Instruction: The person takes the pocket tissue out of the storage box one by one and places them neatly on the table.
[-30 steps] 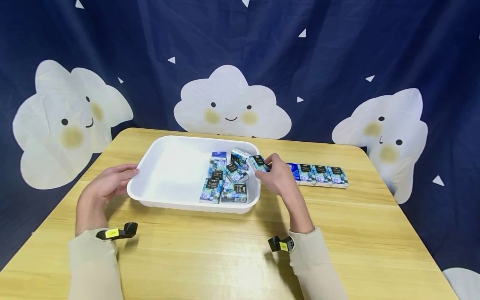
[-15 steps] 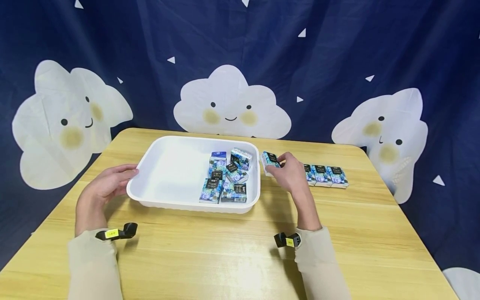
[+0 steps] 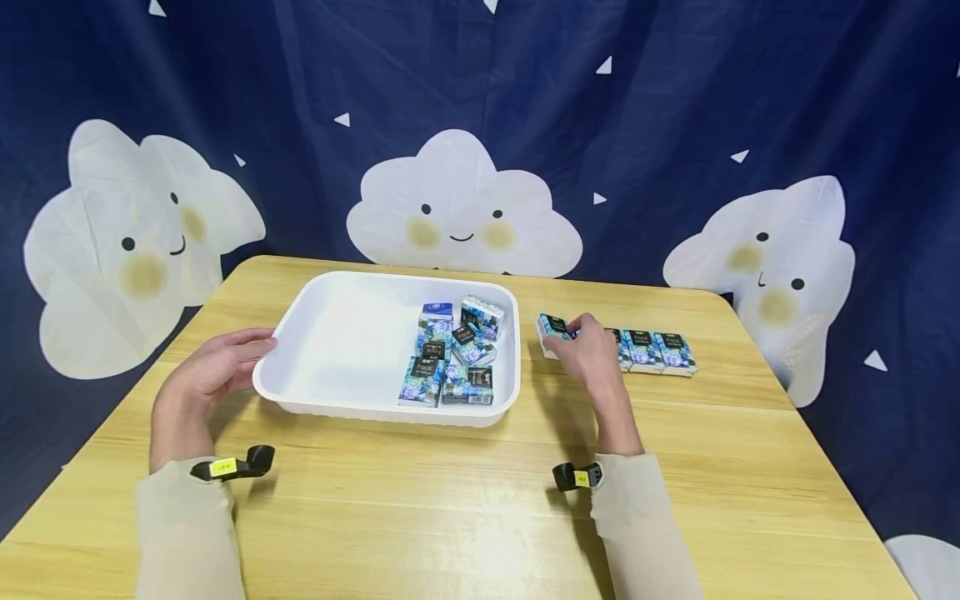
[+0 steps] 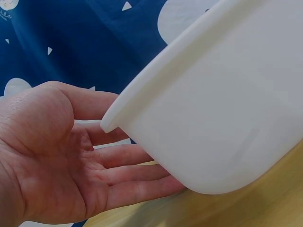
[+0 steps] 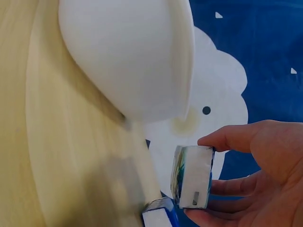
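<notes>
1. A rectangular white plastic tray with rounded corners (image 3: 345,342) sits on the pale yellow wood-grain bench (image 3: 420,508), its left part bare.
2. In the tray's right part lie several small blue floral packets with black labels (image 3: 422,379), some askew; at the back, 1 packet shows a plain blue end.
3. The hands are well apart. The left hand (image 3: 213,371) rests its nearly straight fingers against the tray's left end, beneath the rim.
4. The right hand (image 3: 588,354) is clamped on a small boxy blue floral packet with a black label (image 3: 552,325), pinched between thumb and fingers. This packet is just right of the tray; I cannot tell whether it touches the bench.
5. To the right of that hand, 3 floral packets in a row (image 3: 647,352) lie side by side, the nearest partly covered.
6. Both beige sleeves (image 3: 187,533) bear black wrist devices with yellow labels (image 3: 225,467).
7. Behind hangs a dark blue curtain (image 3: 645,117) with white smiling clouds (image 3: 465,200).
</notes>
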A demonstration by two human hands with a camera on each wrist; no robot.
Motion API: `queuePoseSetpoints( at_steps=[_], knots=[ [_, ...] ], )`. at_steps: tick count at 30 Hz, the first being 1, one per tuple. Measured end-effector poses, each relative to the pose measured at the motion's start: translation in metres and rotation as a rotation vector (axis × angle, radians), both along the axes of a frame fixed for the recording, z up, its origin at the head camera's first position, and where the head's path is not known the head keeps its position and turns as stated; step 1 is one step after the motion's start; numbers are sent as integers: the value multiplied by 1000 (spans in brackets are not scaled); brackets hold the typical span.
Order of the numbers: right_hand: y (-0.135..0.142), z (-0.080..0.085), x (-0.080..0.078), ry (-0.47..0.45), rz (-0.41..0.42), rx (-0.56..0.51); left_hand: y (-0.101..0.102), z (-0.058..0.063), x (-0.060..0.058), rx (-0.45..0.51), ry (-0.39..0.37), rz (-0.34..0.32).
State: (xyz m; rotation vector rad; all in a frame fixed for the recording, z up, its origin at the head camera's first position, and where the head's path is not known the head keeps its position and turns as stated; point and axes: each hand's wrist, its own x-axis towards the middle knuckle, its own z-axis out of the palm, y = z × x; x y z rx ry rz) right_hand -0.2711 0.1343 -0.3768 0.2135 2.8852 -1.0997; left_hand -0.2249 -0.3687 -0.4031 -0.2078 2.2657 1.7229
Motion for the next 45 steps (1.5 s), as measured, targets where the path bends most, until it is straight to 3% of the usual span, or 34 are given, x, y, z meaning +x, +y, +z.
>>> queuePoseSetpoints(
  at_steps=[20, 31, 45],
  knots=[
    [-2, -16, -4, -17, 5, 28, 1, 1, 0, 8, 7, -7],
    [-4, -18, -6, -64, 63, 99, 0, 0, -1, 16, 5, 3],
    [-12, -18, -5, -83, 78, 110, -1, -1, 0, 24, 6, 7]
  ],
)
